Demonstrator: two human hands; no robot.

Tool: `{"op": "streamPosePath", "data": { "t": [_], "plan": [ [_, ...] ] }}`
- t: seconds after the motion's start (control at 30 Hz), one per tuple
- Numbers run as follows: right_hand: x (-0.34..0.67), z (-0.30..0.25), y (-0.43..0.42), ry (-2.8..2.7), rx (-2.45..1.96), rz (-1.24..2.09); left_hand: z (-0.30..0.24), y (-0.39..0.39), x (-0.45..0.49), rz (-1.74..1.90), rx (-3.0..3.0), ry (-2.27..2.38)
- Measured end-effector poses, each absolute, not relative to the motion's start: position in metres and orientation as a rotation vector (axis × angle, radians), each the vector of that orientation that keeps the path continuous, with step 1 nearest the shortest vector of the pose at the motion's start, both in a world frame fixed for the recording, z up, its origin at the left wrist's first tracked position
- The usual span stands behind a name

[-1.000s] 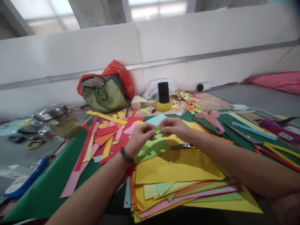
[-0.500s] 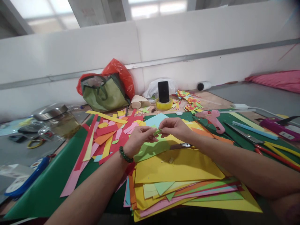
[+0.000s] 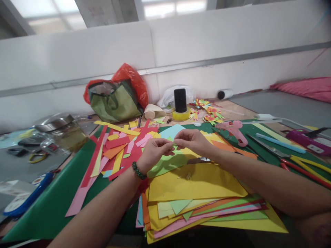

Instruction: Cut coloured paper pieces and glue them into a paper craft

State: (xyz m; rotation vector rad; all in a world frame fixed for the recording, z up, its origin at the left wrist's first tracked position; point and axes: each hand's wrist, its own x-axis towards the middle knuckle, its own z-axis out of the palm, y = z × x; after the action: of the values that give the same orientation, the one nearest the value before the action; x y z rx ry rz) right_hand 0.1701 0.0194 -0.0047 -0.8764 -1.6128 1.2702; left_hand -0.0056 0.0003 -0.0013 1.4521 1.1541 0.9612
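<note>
My left hand (image 3: 154,153) and my right hand (image 3: 192,140) meet above the paper pile, fingertips pinched together on a small green paper piece (image 3: 174,144), which is mostly hidden between the fingers. A dark bead bracelet (image 3: 138,171) circles my left wrist. Below the hands lie a light green sheet (image 3: 167,164) and a stack of coloured paper sheets (image 3: 196,193) with a yellow one on top. Red, pink, yellow and orange paper strips (image 3: 116,151) are scattered to the left on the green mat (image 3: 55,206).
A pink glue gun (image 3: 234,131), scissors with red handles (image 3: 287,160) and paper flowers (image 3: 209,115) lie at the right. A phone on a yellow tape roll (image 3: 180,105), a green bag in red plastic (image 3: 116,98) and a glass jar (image 3: 64,132) stand behind.
The small green piece was held open and flat between the hands a second ago; now both hands have closed tighter on it and it is nearly hidden. The arms stay in place.
</note>
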Motion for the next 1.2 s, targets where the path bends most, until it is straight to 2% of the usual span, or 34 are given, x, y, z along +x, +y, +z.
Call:
{"op": "streamPosePath", "data": {
  "t": [0.4,1.2],
  "plan": [
    [0.1720,-0.0033,0.0168,-1.672,-0.949,1.166,-0.0008,-0.0008,-0.0051,0.917,1.478,1.143],
    [0.1767,-0.0017,0.0171,-1.746,-0.895,1.175,0.0015,-0.0035,-0.0070,0.823,1.457,1.116]
  ]
}}
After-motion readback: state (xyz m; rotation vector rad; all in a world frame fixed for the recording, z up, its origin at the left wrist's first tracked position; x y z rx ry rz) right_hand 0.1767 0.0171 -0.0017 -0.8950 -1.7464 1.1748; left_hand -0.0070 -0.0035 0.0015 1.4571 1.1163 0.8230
